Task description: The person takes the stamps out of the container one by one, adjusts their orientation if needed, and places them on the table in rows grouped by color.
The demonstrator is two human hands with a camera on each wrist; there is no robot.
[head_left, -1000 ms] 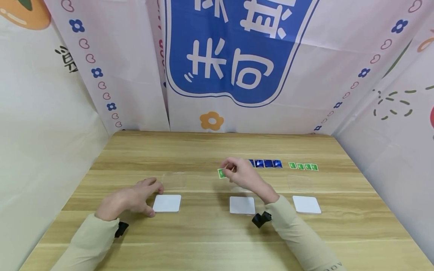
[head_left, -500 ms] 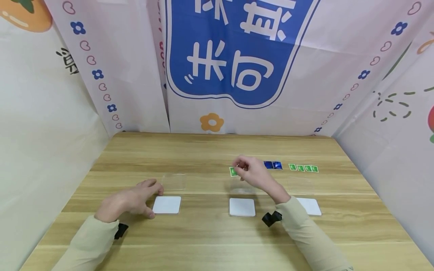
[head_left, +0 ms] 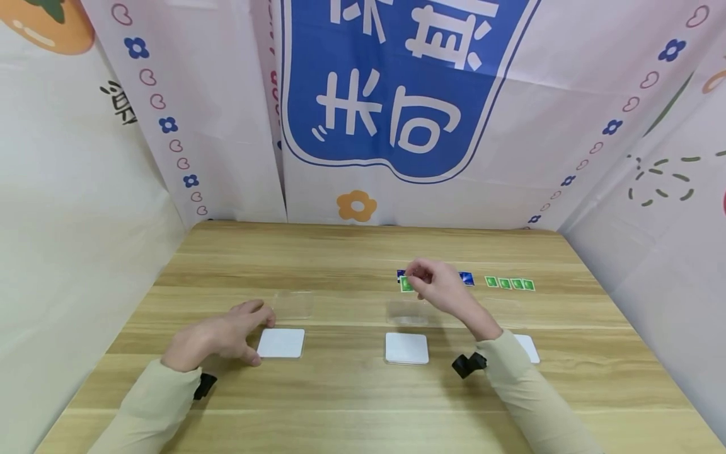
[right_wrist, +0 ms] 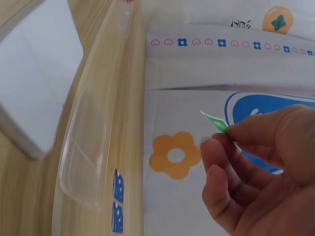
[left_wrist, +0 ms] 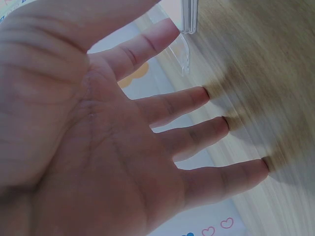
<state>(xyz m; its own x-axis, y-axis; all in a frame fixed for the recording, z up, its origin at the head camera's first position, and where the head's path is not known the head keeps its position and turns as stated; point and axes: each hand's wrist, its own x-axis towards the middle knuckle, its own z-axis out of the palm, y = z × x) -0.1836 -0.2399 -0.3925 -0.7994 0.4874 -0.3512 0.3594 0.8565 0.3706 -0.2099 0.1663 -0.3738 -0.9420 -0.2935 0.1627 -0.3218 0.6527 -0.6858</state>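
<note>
My right hand (head_left: 445,293) pinches a small green card with a white border (head_left: 406,284) between thumb and index finger. In the right wrist view, the green card (right_wrist: 215,122) sticks up tilted from the fingertips. It overlaps the left end of a row of small blue cards (head_left: 467,279), part of which the hand hides. My left hand (head_left: 221,334) rests at the left side of a white rounded stack (head_left: 281,343), its fingers spread and holding nothing. In the left wrist view, the fingertips (left_wrist: 219,123) reach the wood, the index finger close to a clear plastic edge (left_wrist: 189,17).
Several small green cards (head_left: 510,284) lie in a row at the right. A second white stack (head_left: 406,349) sits mid-table; a third (head_left: 527,348) is partly behind the right sleeve. Clear plastic covers (head_left: 293,305) lie behind the stacks. Printed cloth (head_left: 238,157) walls the table.
My right hand has moved rightward along the blue row with the green card, uncovering the row's left end and covering its middle. My left hand stays where it was.
</note>
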